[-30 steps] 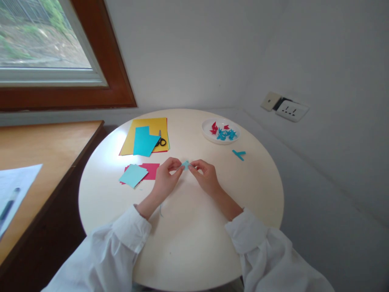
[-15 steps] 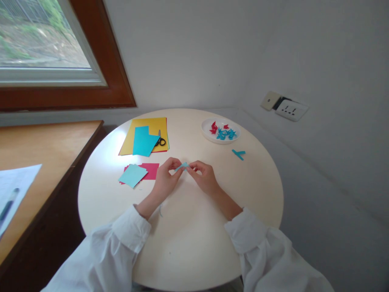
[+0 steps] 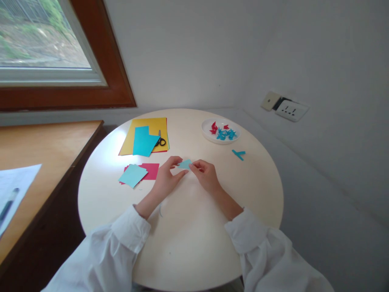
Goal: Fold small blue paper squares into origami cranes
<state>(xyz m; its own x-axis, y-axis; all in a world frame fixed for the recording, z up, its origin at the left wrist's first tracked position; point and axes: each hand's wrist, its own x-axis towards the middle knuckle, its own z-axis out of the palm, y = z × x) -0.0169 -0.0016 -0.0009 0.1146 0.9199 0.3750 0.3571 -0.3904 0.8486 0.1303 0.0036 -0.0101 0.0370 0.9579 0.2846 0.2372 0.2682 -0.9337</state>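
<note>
A small piece of folded light blue paper (image 3: 184, 164) is between my two hands over the middle of the round table. My right hand (image 3: 206, 175) pinches its right edge between thumb and forefinger. My left hand (image 3: 167, 173) is at the paper's left side, thumb spread away from the fingers. Its forefinger is close to the paper's far edge; whether it touches cannot be made out. Left of this hand lie light blue paper squares (image 3: 133, 175) on top of pink-red paper squares (image 3: 152, 171).
Behind on the left, scissors (image 3: 161, 140) and cut blue paper (image 3: 142, 141) rest on yellow sheets (image 3: 127, 138). A white plate (image 3: 209, 138) at the back right holds red and blue folded paper pieces. Blue paper strips (image 3: 239, 154) lie before it. A wooden desk (image 3: 60, 142) stands left.
The folded paper has turned and now shows a wider flat face. My left thumb has moved off it toward me, opening that hand. My right hand keeps its pinch.
</note>
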